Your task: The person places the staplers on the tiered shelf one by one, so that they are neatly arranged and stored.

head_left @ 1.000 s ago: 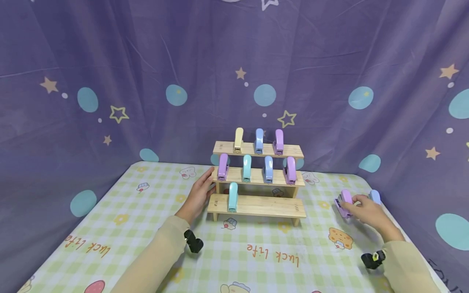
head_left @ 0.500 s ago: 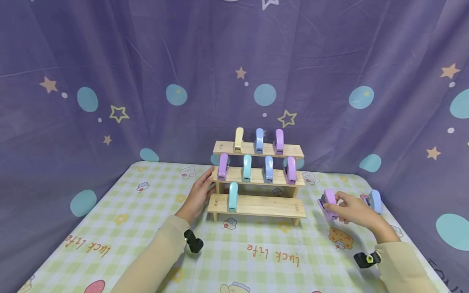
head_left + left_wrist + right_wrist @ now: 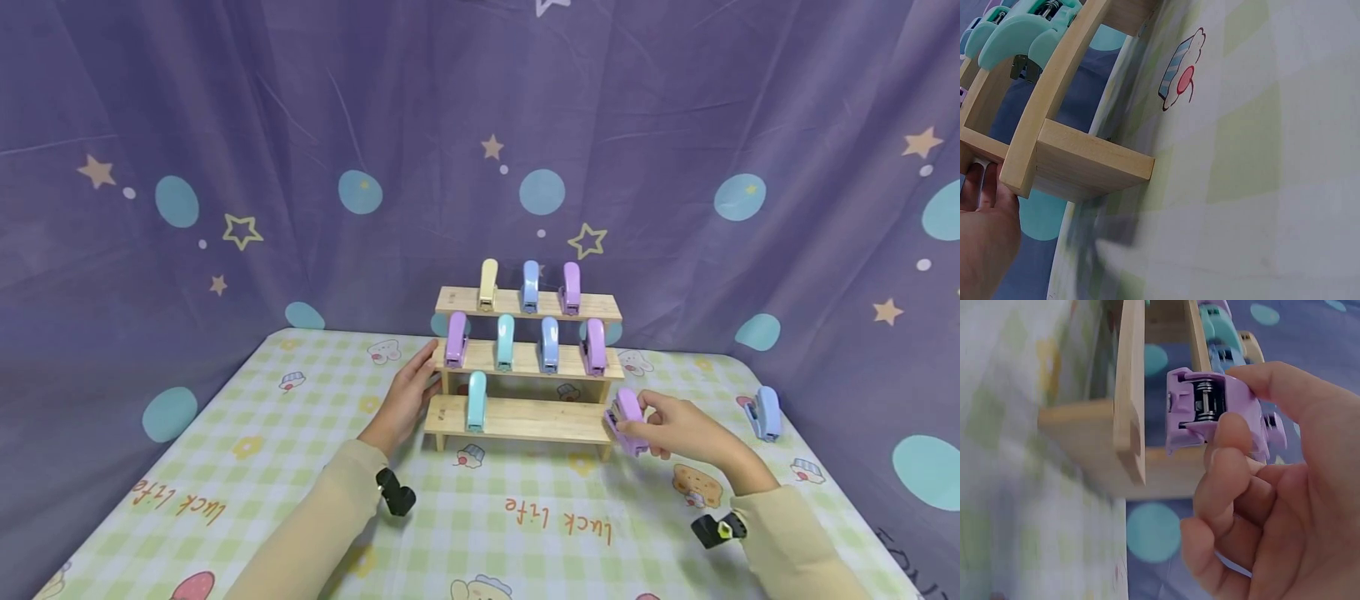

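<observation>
In the head view my right hand (image 3: 678,427) pinches a purple stapler (image 3: 627,421) between thumb and fingers, at the right end of the wooden rack's bottom shelf (image 3: 547,421). The right wrist view shows the stapler (image 3: 1200,403) close to the shelf's end, its spring mechanism facing the camera. My left hand (image 3: 408,400) rests against the rack's left side with fingers extended; the left wrist view shows its fingertips (image 3: 988,187) touching the wood. A teal stapler (image 3: 476,402) stands upright at the left of the bottom shelf.
Purple, teal and blue staplers (image 3: 550,346) line the middle shelf. Yellow, blue and purple staplers (image 3: 571,288) stand on the top one. Another blue stapler (image 3: 765,414) stands at the table's right edge. Behind the checked tablecloth (image 3: 300,500) hangs a purple curtain (image 3: 450,100).
My right hand has carried the purple stapler leftward from beside the blue stapler at the right to the rack's bottom shelf end. My left hand has stayed at the rack's side.
</observation>
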The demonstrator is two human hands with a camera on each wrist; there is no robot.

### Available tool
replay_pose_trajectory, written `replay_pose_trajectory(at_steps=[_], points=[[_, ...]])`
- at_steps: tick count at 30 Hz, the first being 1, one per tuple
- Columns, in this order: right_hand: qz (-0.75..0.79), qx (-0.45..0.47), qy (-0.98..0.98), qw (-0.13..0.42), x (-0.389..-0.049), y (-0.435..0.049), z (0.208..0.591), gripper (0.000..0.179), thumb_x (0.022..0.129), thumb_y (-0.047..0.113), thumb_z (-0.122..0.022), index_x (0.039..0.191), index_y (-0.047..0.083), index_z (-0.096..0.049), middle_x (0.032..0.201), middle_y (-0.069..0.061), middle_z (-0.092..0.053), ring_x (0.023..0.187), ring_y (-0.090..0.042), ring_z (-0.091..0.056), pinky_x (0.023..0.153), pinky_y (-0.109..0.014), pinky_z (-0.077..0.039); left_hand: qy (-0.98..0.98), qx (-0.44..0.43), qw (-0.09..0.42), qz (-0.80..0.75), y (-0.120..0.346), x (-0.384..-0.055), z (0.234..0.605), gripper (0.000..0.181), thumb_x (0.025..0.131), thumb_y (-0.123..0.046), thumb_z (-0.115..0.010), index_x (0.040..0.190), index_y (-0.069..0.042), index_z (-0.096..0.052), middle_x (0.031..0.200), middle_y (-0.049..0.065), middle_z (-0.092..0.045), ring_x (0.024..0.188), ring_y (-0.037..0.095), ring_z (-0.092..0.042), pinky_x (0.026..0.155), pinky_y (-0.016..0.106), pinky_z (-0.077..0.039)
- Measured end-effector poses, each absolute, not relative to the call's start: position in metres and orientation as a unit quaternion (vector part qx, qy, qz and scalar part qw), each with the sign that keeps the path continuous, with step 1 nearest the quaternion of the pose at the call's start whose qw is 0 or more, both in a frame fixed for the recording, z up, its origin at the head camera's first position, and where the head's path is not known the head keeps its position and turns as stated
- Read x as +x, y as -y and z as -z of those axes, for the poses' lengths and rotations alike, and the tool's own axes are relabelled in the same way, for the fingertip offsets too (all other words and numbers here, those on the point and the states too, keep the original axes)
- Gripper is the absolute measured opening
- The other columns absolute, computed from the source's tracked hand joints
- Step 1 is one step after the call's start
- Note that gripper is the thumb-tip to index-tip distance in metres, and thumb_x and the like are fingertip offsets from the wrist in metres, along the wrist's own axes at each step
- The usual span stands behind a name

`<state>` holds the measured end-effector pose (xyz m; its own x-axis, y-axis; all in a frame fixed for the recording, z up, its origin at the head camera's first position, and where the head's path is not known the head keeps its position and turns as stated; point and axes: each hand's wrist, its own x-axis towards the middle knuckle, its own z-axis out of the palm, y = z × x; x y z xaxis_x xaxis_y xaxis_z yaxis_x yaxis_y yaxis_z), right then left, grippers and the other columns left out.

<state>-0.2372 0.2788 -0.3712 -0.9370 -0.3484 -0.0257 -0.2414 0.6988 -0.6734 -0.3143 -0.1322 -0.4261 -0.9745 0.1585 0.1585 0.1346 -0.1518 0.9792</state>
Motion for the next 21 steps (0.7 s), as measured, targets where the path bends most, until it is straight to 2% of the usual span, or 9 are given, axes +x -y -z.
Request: replay_pose_trajectory(at_steps=[5, 11, 15, 21], points=[[0.373, -0.182, -0.906, 0.087, -0.241, -0.256, 0.374, 0.036, 0.094, 0.039, -0.069, 0.092, 0.01, -0.048, 0.058, -0.003, -0.058, 0.052, -0.021, -0.058, 0.048, -0.029, -0.047, -0.65, 0.118, 0.01, -0.751, 0.133, -0.315, 0.427, 0.051, 0.111, -0.023, -0.037, 0.16, -0.013, -0.026, 0.164, 0.005, -0.023, 0.147, 0.025, -0.028, 0.119, 0.04, -0.03], [0.399, -0.197, -0.89, 0.104, -0.248, -0.228, 0.382, 0.041, 0.094, 0.04, -0.07, 0.094, 0.007, -0.046, 0.06, -0.005, -0.061, 0.056, -0.033, -0.063, 0.05, -0.032, -0.049, -0.649, 0.123, 0.01, -0.751, 0.133, -0.314, 0.426, 0.051, 0.111, -0.022, -0.036, 0.16, -0.012, -0.025, 0.164, 0.007, -0.022, 0.147, 0.027, -0.027, 0.12, 0.04, -0.03], [0.415, -0.199, -0.883, 0.096, -0.253, -0.209, 0.389, 0.04, 0.093, 0.039, -0.071, 0.092, 0.008, -0.047, 0.058, -0.004, -0.061, 0.055, -0.031, -0.063, 0.048, -0.036, -0.051, -0.649, 0.124, 0.008, -0.75, 0.133, -0.314, 0.426, 0.051, 0.111, -0.022, -0.036, 0.16, -0.013, -0.026, 0.164, 0.006, -0.022, 0.147, 0.026, -0.027, 0.12, 0.04, -0.03], [0.433, -0.185, -0.878, 0.083, -0.261, -0.187, 0.397, 0.044, 0.092, 0.042, -0.073, 0.092, 0.007, -0.046, 0.062, -0.004, -0.064, 0.057, -0.032, -0.066, 0.048, -0.031, -0.05, -0.649, 0.119, 0.009, -0.751, 0.133, -0.314, 0.426, 0.051, 0.111, -0.022, -0.036, 0.16, -0.013, -0.026, 0.164, 0.006, -0.023, 0.147, 0.027, -0.028, 0.119, 0.04, -0.031]])
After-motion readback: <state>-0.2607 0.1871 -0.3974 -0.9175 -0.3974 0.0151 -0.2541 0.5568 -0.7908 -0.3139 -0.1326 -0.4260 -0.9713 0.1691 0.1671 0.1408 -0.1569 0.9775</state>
